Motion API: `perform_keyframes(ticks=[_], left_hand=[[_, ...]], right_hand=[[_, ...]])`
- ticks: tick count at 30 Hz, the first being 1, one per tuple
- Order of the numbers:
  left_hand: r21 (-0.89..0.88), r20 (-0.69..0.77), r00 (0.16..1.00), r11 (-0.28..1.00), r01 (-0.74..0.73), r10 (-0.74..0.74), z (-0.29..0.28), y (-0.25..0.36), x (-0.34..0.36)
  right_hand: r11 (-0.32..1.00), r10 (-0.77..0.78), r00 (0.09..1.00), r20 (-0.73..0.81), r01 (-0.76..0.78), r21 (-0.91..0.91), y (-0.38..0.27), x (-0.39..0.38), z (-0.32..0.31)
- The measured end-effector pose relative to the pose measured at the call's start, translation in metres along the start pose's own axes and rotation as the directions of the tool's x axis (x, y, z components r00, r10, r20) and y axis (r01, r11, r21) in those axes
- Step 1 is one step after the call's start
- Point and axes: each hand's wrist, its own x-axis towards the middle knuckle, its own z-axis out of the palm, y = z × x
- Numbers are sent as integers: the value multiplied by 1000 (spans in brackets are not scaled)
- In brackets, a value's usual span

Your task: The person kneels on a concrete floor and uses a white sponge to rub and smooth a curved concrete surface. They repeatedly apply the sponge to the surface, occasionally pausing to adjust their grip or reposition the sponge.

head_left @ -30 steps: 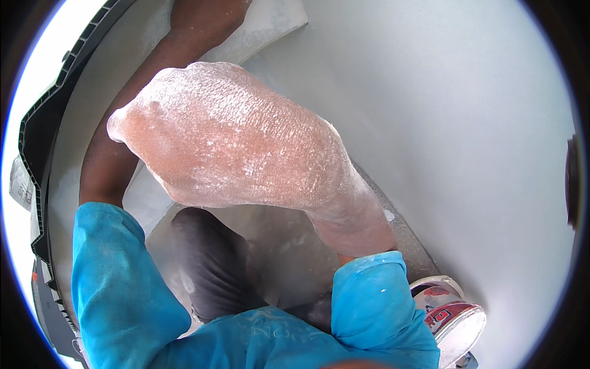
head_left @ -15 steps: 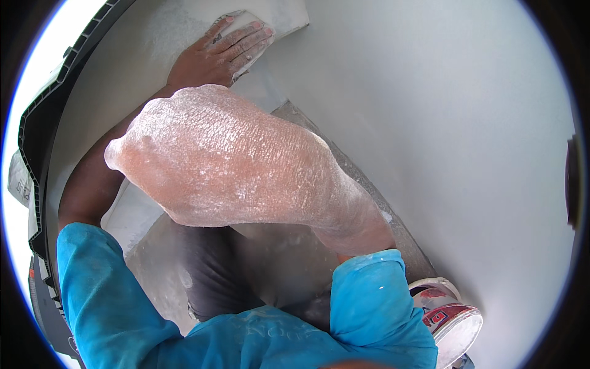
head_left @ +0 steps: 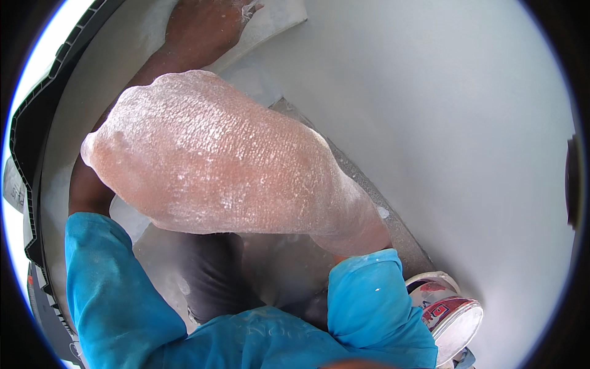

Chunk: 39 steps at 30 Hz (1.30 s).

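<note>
My left hand [head_left: 206,27] is at the top edge, pressed against a white dusty surface [head_left: 276,18] with a raised edge. Its fingers are mostly cut off by the frame. A crumpled edge of pale, dusty sandpaper [head_left: 251,9] shows beside the hand, under the finger side. Very near the camera, my right hand [head_left: 147,141] crosses the middle, coated in white powder. Only its back and the wrist show; the fingers are hidden, and I cannot see whether they hold anything.
A smooth pale wall [head_left: 430,123] takes up the right side. Along its foot runs a grey strip [head_left: 362,178]. A white and red bucket [head_left: 452,317] stands at the lower right. Black ribbed edging [head_left: 27,135] curves along the left. My bent knee in dark trousers [head_left: 212,277] is below.
My left hand has slid up and slightly left, carrying the sandpaper, so its fingers now pass the top edge. My right hand has shifted a little to the left.
</note>
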Motion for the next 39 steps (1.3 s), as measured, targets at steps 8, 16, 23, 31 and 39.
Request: perform_keyframes(ticks=[8,16,23,31,39], left_hand=[[-855,-198,793,497,147,-576,48,93,2],[-1000,5,691,13,21,-722,109,173,55],[-933,-346,482,347,-90,-805,90,168,96],[-991,-123,678,127,-43,-724,136,249,24],[-904,-419,435,409,-122,-797,68,105,127]], right_hand=[[999,-33,998,44,32,20,-23,10,-8],[992,-40,999,33,36,120,-8,13,9],[996,44,998,49,-47,74,-15,6,1],[994,78,993,90,-84,75,-18,5,6],[991,52,995,88,-62,121,-15,3,0]])
